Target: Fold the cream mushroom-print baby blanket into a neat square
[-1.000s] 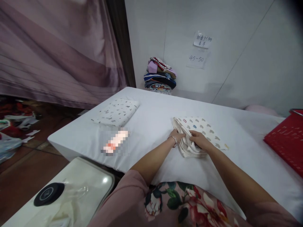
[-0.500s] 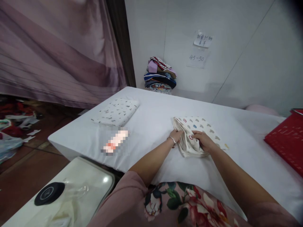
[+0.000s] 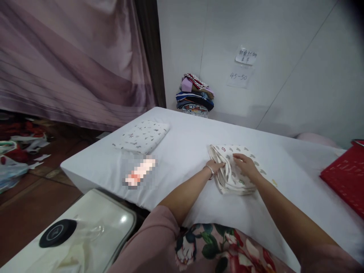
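Note:
A folded cream cloth [image 3: 231,181] with grey heart-like prints and a few small coloured marks lies on the white-covered table [image 3: 182,140] in front of me. My left hand [image 3: 215,167], with a bracelet at the wrist, grips the layered left edge; some of its fingertips are hidden in the folds. On the upper right of the cloth rests my right hand [image 3: 245,166], its fingers stretched out over the top layer. Further left on the table lies another folded white cloth [image 3: 145,136] with small dark prints.
A red basket [image 3: 345,174] stands at the table's right end. Folded fabrics [image 3: 195,96] are stacked by the wall behind. Near left, a white surface [image 3: 105,204] carries a round black object [image 3: 58,233]. A blurred-out item [image 3: 140,172] lies on the table's left part.
The bunched front part of the cloth now lies flatter. My right hand has loosened its fingers from the fabric and spread them on top. My left hand stays at the left edge.

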Motion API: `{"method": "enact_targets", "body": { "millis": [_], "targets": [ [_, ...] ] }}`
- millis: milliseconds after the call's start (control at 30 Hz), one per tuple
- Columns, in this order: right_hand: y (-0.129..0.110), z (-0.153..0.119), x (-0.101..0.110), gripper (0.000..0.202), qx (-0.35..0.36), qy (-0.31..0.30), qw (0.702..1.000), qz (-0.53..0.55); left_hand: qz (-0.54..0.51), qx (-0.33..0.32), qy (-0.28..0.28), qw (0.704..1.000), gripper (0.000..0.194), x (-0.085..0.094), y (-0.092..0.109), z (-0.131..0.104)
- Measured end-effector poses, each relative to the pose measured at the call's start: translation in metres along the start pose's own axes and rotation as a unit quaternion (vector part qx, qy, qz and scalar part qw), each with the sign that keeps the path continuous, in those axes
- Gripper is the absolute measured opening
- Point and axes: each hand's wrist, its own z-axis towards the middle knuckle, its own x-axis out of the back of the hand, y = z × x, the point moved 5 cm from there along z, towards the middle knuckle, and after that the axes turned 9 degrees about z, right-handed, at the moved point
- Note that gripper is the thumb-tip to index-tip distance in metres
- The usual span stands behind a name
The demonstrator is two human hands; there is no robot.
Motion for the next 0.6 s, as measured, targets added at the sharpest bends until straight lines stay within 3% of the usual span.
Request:
{"method": "enact_targets", "body": {
  "millis": [100,233,433,600],
  "targets": [
    [0.007,0.022,0.003,0.043,0.070,0.003,0.976,-0.204,0.022,-0.031,-0.020,0.999,0.032,0.002,0.006,0.000],
    [0.031,0.038,0.001,0.049,0.064,-0.011,0.927,-0.368,0.060,-0.044,0.006,0.997,0.023,0.011,0.005,-0.001],
    [0.045,0.038,0.000,0.051,0.065,-0.011,0.906,-0.418,0.113,-0.040,0.016,0.993,0.025,0.012,-0.006,0.000],
    [0.037,0.045,0.003,0.048,0.083,-0.037,0.909,-0.408,0.151,-0.034,0.009,0.988,0.030,0.019,0.005,0.005]
  ]
}}
